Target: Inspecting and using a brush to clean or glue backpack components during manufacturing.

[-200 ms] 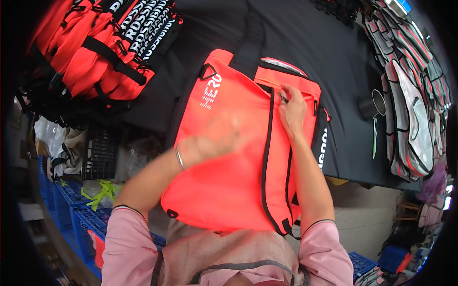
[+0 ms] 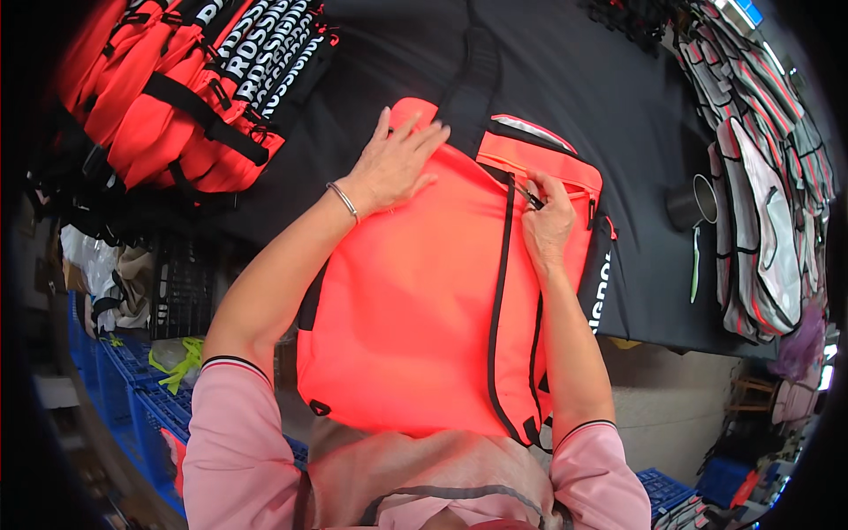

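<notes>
A bright red-orange bag (image 2: 406, 327) with black piping lies on the black-covered table, its lower edge close to my body. My left hand (image 2: 395, 166) rests on its upper left part, fingers spread, covering the white lettering there. Near the zipped pocket (image 2: 521, 146) at the upper right, the fingers of my right hand (image 2: 549, 216) are closed round a small dark tool with a metal tip, which looks like thread snips (image 2: 533, 200). A wide black strap (image 2: 470, 79) runs from the bag's top toward the far side of the table.
Stacked red bags (image 2: 168, 97) with black straps fill the far left. Grey-and-white bags (image 2: 760, 221) are piled at the right, beside a dark metal cup (image 2: 693, 203) and a thin green-handled tool (image 2: 695, 265). Blue crates (image 2: 132, 362) stand below the table's left side.
My left hand has moved up and left across the bag, from a blur over its middle to its upper left. The bag has shifted slightly; my right hand keeps its grip near the pocket.
</notes>
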{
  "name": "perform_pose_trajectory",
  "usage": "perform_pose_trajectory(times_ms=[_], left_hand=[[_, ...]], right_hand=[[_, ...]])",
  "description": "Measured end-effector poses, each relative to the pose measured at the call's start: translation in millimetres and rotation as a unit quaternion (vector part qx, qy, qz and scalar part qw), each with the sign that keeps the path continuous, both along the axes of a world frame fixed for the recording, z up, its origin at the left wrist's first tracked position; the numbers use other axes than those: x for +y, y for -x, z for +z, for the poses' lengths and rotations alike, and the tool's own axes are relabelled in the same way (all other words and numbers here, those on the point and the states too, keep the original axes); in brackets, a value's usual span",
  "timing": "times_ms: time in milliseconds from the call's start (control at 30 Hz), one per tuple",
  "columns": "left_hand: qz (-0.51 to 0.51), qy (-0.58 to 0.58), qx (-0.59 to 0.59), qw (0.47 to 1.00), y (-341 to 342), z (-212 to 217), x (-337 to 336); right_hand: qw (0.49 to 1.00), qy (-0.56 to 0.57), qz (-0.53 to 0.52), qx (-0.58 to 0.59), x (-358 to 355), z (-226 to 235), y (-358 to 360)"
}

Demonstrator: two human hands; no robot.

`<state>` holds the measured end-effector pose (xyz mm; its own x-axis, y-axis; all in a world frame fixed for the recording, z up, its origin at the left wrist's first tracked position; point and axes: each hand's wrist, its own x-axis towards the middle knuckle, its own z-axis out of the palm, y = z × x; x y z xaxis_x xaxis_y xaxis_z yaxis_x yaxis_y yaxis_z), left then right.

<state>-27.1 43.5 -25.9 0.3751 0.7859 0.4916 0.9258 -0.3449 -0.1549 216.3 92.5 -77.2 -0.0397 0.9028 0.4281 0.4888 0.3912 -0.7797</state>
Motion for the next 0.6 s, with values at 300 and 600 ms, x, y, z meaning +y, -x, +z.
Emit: perform_pose_trajectory(times_ms=[300,600], left_hand=[[-0.025,-0.025,-0.164,0.986,-7,-32,-14],[0.069,0.003,-0.166,0.984,-17,-32,-4]], right_hand=[[0.999,-0.004,0.018,0.042,-4,0,-5],[0.998,-0.041,0.035,0.037,-8,3,-4]])
